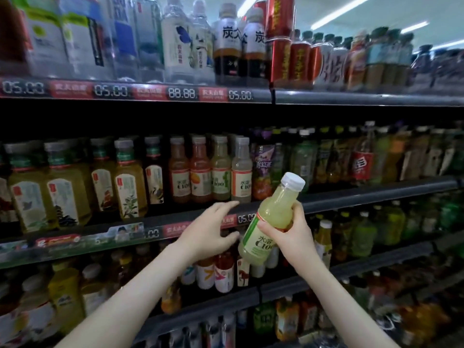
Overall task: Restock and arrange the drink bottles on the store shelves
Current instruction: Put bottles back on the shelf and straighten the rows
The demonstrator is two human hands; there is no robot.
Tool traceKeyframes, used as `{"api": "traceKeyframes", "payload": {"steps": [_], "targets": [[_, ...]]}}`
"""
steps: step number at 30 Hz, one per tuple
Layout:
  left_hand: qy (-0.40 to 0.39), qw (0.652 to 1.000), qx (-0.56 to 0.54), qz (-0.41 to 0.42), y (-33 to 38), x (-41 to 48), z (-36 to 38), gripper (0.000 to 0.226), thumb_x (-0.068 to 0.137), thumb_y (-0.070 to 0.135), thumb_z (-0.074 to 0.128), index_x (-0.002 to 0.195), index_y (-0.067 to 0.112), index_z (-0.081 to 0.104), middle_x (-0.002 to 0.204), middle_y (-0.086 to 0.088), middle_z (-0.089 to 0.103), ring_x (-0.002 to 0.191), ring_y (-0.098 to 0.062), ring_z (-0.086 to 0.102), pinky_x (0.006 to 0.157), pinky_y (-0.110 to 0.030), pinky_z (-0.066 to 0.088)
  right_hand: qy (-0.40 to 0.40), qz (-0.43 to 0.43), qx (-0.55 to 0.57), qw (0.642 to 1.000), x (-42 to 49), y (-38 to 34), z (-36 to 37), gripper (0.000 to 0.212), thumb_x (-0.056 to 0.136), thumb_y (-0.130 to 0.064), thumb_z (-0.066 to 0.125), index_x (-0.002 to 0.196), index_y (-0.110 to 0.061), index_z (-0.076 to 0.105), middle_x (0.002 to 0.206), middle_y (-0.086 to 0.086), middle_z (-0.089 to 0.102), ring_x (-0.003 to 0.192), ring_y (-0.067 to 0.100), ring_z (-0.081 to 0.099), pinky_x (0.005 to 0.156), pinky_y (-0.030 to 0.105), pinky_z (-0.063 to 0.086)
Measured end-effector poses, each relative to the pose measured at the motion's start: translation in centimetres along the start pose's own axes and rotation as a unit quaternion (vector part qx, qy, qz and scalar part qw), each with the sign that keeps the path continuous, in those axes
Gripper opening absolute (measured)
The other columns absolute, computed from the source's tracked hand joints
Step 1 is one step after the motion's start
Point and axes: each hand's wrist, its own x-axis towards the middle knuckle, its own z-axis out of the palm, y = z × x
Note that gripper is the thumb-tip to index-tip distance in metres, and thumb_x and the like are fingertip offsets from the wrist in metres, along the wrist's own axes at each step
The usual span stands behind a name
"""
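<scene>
The right hand [288,234] grips a clear plastic bottle of pale yellow-green drink with a white screw cap [272,212], fingers and thumb curled round its middle just above the white and green label. The bottle is off the shelves, held in the air in front of the front edge of the dark middle shelf [351,194]. It is tilted, with the cap up and to the right and the base down and to the left.

The left hand [208,229] holds nothing. Its fingers are straight and spread, and the forefinger lies over the red and black price strip [244,218] on that shelf's front edge; whether it touches the strip cannot be told. The thumb is near the base of the held bottle.

On the middle shelf, just above the left hand, stands a row of four similar bottles with orange, red and pale yellow drink [211,172], upright at the front edge. Amber tea bottles with white labels [67,187] fill the left end of the same shelf.
</scene>
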Motion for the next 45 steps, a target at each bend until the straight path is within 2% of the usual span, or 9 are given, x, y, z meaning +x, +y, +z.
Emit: {"api": "traceKeyframes", "payload": {"steps": [3,6,9,13,20,30,36,41,45], "targets": [[0.02,0.998,-0.062,-0.011,3.9,1.7,3.1,0.088,0.074,0.048,0.071,0.146,0.037,0.023,0.141,0.012,0.045,0.126,-0.007,0.045,0.102,-0.033,0.044,-0.021,-0.03,0.003,0.999,2.6,0.0,-0.7,0.067,0.073,-0.023,0.082,0.126,-0.03,0.041,0.107,-0.013,0.061,0.099,0.001,0.06,0.08,0.018,0.05],[0.123,0.985,-0.08,-0.091,5.5,3.6,3.7,0.072,0.073,0.038,0.073,0.133,0.03,0.034,0.124,0.007,0.058,0.11,-0.018,0.058,0.088,-0.033,0.049,-0.075,-0.061,-0.01,0.995,4.9,-0.8,-0.3,0.069,0.074,-0.026,0.081,0.127,-0.035,0.038,0.107,-0.019,0.058,0.095,-0.01,0.057,0.075,0.009,0.048],[0.191,0.968,-0.089,-0.137,5.1,4.9,2.7,0.064,0.077,0.044,0.072,0.128,0.024,0.038,0.111,0.008,0.059,0.098,-0.015,0.059,0.078,-0.029,0.047,-0.147,-0.082,0.048,0.985,7.6,-1.2,0.2,0.068,0.081,-0.023,0.075,0.136,-0.033,0.036,0.122,-0.015,0.056,0.108,-0.003,0.058,0.089,0.021,0.051],[0.259,0.931,-0.163,-0.198,2.8,7.0,0.9,0.069,0.074,0.047,0.076,0.127,0.023,0.038,0.108,0.008,0.054,0.101,-0.015,0.056,0.084,-0.029,0.048,-0.167,-0.101,0.048,0.979,11.7,-0.8,0.1,0.062,0.091,-0.025,0.063,0.143,-0.03,0.03,0.135,-0.014,0.044,0.126,0.0,0.045,0.091,0.013,0.045],[0.252,0.92,-0.172,-0.244,-2.6,10.4,1.0,0.074,0.078,0.036,0.076,0.133,0.013,0.032,0.124,-0.009,0.057,0.112,-0.026,0.057,0.087,-0.031,0.046,0.03,-0.025,-0.127,0.991,16.7,3.9,-1.6,0.065,0.09,-0.018,0.064,0.146,-0.015,0.03,0.147,0.008,0.035,0.134,0.023,0.038,0.107,0.033,0.035],[0.215,0.924,-0.165,-0.27,-4.4,13.2,4.1,0.095,0.082,0.036,0.072,0.145,0.001,0.011,0.137,-0.016,0.05,0.124,-0.028,0.051,0.098,-0.034,0.045,-0.043,0.011,-0.176,0.983,19.8,5.7,0.9,0.076,0.087,-0.029,0.069,0.148,-0.016,0.025,0.143,0.007,0.046,0.13,0.023,0.045,0.105,0.035,0.039],[0.207,0.936,-0.085,-0.27,-3.7,14.0,5.2,0.081,0.083,0.044,0.068,0.134,-0.002,0.025,0.133,-0.02,0.047,0.118,-0.035,0.053,0.094,-0.041,0.048,0.035,-0.007,-0.272,0.962,20.6,6.4,2.3,0.069,0.085,-0.035,0.069,0.14,-0.008,0.038,0.132,0.013,0.051,0.123,0.031,0.049,0.101,0.042,0.044],[0.221,0.942,-0.03,-0.25,-4.0,13.8,5.8,0.093,0.084,0.044,0.065,0.145,-0.002,0.011,0.145,-0.025,0.031,0.129,-0.039,0.042,0.097,-0.042,0.044,0.019,-0.026,-0.215,0.976,21.2,6.3,0.8,0.053,0.09,-0.035,0.064,0.134,-0.011,0.047,0.131,0.009,0.055,0.12,0.024,0.052,0.093,0.027,0.041],[0.314,0.932,0.174,-0.06,-3.4,14.5,6.5,0.099,0.075,0.02,0.076,0.149,0.007,0.011,0.152,-0.029,0.013,0.139,-0.048,0.016,0.109,-0.063,0.019,0.071,-0.042,-0.236,0.968,21.4,6.9,-1.1,0.055,0.093,-0.035,0.06,0.138,-0.008,0.043,0.135,0.01,0.047,0.128,0.024,0.044,0.102,0.031,0.037]]}}
